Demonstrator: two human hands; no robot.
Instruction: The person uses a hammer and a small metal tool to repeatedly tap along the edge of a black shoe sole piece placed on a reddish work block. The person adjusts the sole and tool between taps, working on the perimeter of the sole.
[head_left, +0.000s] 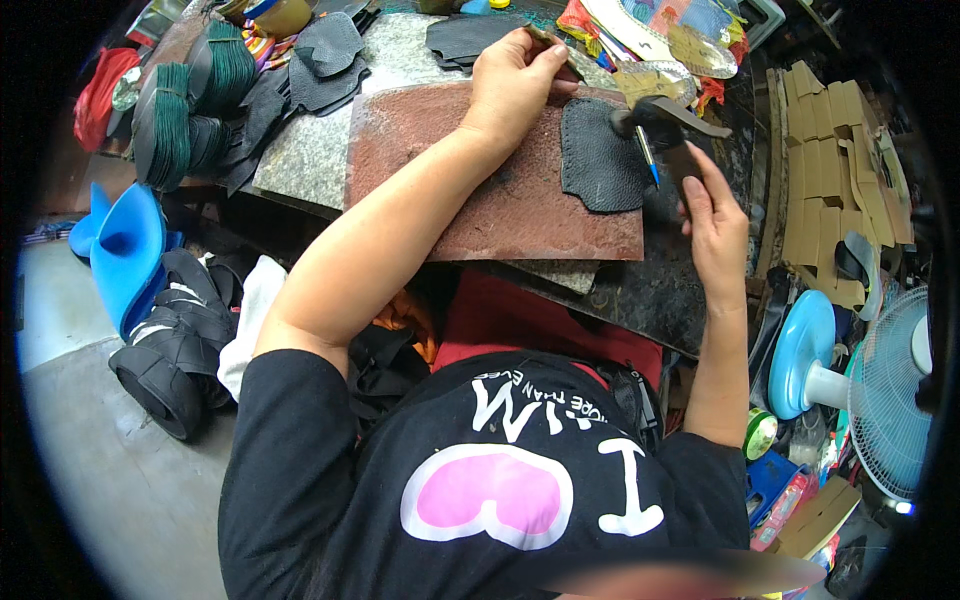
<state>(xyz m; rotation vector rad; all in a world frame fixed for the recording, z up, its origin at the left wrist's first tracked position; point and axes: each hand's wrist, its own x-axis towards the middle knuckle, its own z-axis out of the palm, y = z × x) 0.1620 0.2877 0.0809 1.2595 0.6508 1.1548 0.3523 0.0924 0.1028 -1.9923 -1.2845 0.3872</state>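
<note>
My left hand [513, 85] is pinched around a thin, dark olive, strip-like piece [567, 62] above the far edge of a reddish-brown board [490, 205]. What kind of piece it is, I cannot make out. My right hand [716, 215] grips a claw hammer [672, 130] by its dark handle. The hammer head is raised and slightly blurred, its curved claw pointing right. Just left of it, a black pebbled leather piece [600, 165] lies flat on the board's right side. A slim blue-and-white pen-like tool [648, 160] shows beside the hammer head.
Black leather pieces [325, 65] and bundles of dark green cord [170, 125] lie at the far left. Patterned, shiny cut pieces [655, 80] are heaped at the far right. Stacked cardboard [825, 130] and a blue fan [890, 390] stand right of the table. Black rolls [165, 385] sit lower left.
</note>
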